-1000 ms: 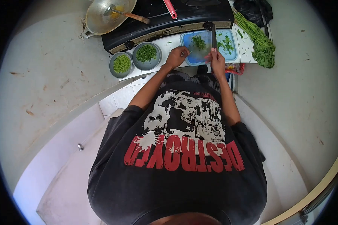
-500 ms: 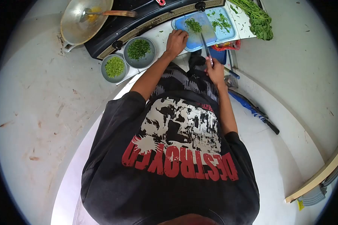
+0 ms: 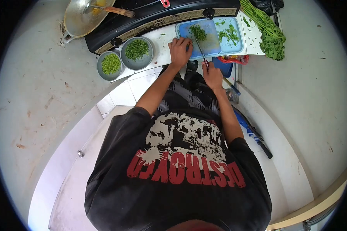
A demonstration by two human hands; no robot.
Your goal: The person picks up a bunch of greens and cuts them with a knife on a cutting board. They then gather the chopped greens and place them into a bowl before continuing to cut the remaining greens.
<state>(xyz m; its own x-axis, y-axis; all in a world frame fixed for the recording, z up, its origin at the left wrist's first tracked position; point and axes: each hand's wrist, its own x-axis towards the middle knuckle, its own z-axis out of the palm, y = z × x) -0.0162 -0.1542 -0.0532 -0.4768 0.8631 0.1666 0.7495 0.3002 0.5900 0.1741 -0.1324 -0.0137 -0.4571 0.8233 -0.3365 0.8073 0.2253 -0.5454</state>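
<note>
- The right hand [image 3: 212,75] had its fingers clenched around a knife [image 3: 201,49], blade over the blue cutting board [image 3: 235,46].
- The left hand [image 3: 180,50] pressed curled fingers on the board's near-left edge, holding nothing.
- Chopped greens [image 3: 197,30] lay on the board.

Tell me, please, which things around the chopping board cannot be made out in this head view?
- Right hand on the knife: its grip on the handle is too small to read.
- Left hand: it covers the near left corner of the blue board.
- Wok: cut off by the top edge, contents blurred.
- Dark bag: cut off at the top edge.
- Red item: half hidden under the counter edge.
</note>
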